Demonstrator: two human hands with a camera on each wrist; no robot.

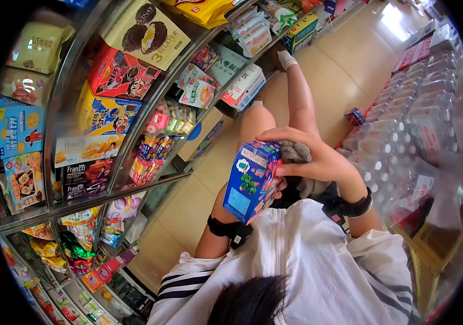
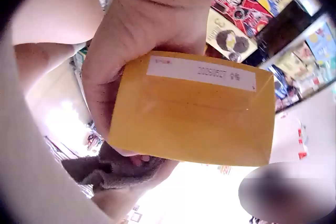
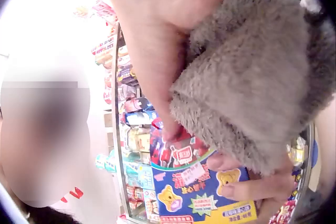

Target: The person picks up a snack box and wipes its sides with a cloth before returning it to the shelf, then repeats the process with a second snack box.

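A blue cardboard biscuit box (image 1: 249,181) with cartoon bears on its front is held up before the person's chest. The left hand (image 2: 152,24) grips the box, its thumb and fingers around the sides near the yellow end panel. Mostly hidden behind the box in the head view, that hand shows its fingers on the front face in the right wrist view. In the right hand (image 1: 326,162) is a fluffy grey cloth (image 3: 247,77), bunched under the palm. The cloth lies against the box's upper edge, and fingertips of the right hand reach the box.
Shelves (image 1: 53,162) packed with snack boxes and bags run along the left. Shrink-wrapped bottles (image 1: 405,130) are stacked on the right. A small blue package (image 1: 355,116) lies on the tiled floor (image 1: 345,54). The person's bare legs stretch forward between shelf and bottles.
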